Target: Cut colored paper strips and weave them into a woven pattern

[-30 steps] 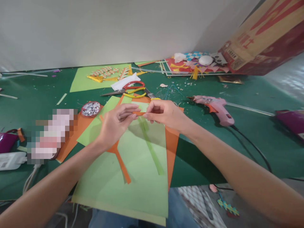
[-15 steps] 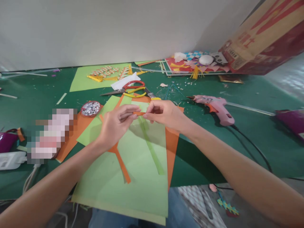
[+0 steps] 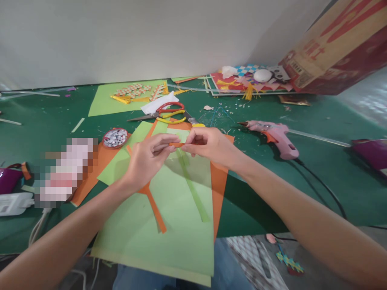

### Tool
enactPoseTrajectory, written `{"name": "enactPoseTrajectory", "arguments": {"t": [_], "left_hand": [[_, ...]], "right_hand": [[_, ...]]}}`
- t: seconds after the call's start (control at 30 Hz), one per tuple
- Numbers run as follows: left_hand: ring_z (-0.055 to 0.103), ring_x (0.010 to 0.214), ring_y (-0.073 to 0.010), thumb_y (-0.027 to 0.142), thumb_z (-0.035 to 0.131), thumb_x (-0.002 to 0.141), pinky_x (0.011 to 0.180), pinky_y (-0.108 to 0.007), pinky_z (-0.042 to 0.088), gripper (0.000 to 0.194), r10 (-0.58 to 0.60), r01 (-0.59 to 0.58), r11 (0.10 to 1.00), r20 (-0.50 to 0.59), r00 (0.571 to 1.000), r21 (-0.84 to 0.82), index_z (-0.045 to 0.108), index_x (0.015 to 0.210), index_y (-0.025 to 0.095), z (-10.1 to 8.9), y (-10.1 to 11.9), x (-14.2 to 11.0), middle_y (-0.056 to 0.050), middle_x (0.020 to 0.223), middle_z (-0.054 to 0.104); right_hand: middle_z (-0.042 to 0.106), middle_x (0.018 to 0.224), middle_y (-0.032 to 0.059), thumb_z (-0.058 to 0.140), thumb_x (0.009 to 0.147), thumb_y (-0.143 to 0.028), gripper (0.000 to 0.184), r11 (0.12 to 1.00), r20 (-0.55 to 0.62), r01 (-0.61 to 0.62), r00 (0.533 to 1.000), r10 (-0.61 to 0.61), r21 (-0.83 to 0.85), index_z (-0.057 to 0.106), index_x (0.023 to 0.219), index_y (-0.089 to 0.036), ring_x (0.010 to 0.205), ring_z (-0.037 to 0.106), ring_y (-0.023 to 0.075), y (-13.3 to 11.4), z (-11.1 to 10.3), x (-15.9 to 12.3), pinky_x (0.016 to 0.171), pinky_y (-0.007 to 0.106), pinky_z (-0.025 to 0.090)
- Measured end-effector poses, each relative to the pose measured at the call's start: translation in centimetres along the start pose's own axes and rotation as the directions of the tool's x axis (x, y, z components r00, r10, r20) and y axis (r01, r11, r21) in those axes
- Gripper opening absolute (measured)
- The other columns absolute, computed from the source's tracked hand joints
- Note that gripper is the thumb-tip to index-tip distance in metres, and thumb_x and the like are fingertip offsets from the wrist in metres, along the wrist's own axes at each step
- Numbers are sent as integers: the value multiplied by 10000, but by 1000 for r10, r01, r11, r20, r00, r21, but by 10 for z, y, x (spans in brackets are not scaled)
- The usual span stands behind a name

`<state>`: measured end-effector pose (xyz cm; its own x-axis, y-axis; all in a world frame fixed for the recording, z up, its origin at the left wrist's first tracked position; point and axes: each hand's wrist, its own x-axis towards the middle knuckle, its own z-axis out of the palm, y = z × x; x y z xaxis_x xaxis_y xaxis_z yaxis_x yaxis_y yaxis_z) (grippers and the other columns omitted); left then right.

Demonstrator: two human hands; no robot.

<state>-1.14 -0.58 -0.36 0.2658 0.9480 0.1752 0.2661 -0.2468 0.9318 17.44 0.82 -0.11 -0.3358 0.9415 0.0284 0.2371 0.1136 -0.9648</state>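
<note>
My left hand (image 3: 147,159) is nearly closed, its fingers lightly bent and lying together, with the thumb drawn up to them to pinch one end of a narrow piece of orange paper (image 3: 177,145). My right hand (image 3: 213,145) is curled tighter, thumb and forefinger pressed together on the other end. That short, flat-looking band spans the small gap between my fingertips, above the papers that reach the near edge of the desk (image 3: 250,205); its folds, if any, are too small to make out.

Below my hands, a smooth, matt, pale green sheet (image 3: 181,241) juts out past the near edge. On it lie a long, slim green strip (image 3: 195,191) and an orange strip (image 3: 156,211) that widens into a forked shape near my left wrist. Stiff orange paper (image 3: 221,181) shows from beneath on the right.

Farther in from that edge, scissors (image 3: 171,105) with glossy red and yellow loops lie beside crumpled white tissue (image 3: 160,102). To their left sits a round, shallow dish (image 3: 115,138) of small shiny discs. Toward the desk's right side, a pink plastic glue gun (image 3: 276,137) rests with a clear, rigid stick (image 3: 320,139) behind it.
</note>
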Motion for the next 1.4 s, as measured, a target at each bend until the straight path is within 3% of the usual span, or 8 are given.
{"name": "enactPoseTrajectory", "arguments": {"t": [0.23,0.43,0.67,0.9,1.1,1.4], "left_hand": [[704,979,-206,220,662,821,924,-299,550,172,19,-19,999,-5,1000,-40,669,984,165,0,-1,0,-82,1043,741],[673,1059,-239,327,684,818,953,-352,545,279,9,-8,998,14,1000,-61,654,1058,186,0,-4,-1,-80,1075,730],[681,1041,-231,276,659,821,941,-360,555,288,-23,25,999,45,999,-31,640,1096,189,1,-4,-1,-77,1079,730],[724,891,-200,259,661,812,861,-315,586,272,-48,49,999,29,998,-21,660,1071,177,0,-4,-1,-67,966,751],[719,913,-209,267,676,803,872,-313,580,267,-38,39,999,28,999,-12,672,1051,170,1,-3,-1,-75,983,749],[717,931,-204,244,663,806,872,-296,581,244,-10,10,1000,27,1000,14,678,1038,171,1,-4,-1,-63,986,755]], "right_hand": [[560,563,-47,739,718,-386,307,999,-16,-7,1000,7,-36,557,852,-178,502,511,97,4,1,-1,517,249,378],[517,530,-53,727,734,-419,293,996,0,22,1000,-23,-83,575,780,-172,469,465,84,4,1,0,485,246,330],[522,512,-28,715,695,-566,425,996,10,34,999,-33,-87,560,651,-173,488,455,90,3,1,-1,492,250,320],[557,539,-18,744,701,-466,364,999,21,-5,1000,6,-39,536,619,-179,512,496,97,1,2,-2,523,251,372],[550,518,-19,751,674,-494,391,999,28,-34,999,36,-42,532,614,-176,509,499,98,0,2,-2,519,248,372],[549,497,-26,712,726,-344,278,998,12,-25,1000,26,-66,545,596,-163,491,478,82,2,2,-2,497,235,332]]}}
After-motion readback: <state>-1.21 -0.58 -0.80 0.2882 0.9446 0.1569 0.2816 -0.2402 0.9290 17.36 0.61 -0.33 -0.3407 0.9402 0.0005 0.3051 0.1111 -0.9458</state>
